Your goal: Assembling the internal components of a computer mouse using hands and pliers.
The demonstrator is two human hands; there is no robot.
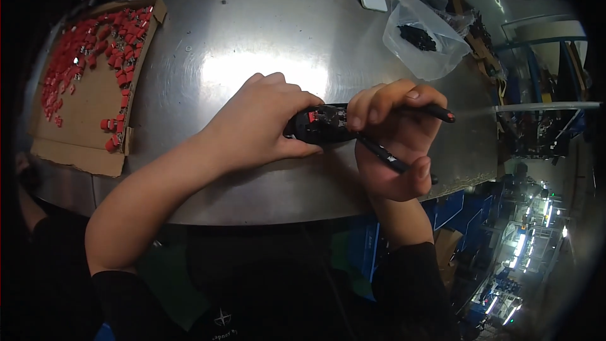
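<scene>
1. Black two-handled tool [380,151] in the head view, held between both hands above the metal table [252,205].
2. At its dark head end, pinched between thumb and fingers of the left hand [262,117], with a small red piece [312,116] just beside the fingertips.
3. At its spread handles, gripped by the right hand [410,140], with fingers curled over the upper handle.
4. Cannot tell whether clamped on the red piece.
5. Farther left, red parts [123,50] in a cardboard tray [88,110]; upper right, clear bag [442,60].
</scene>
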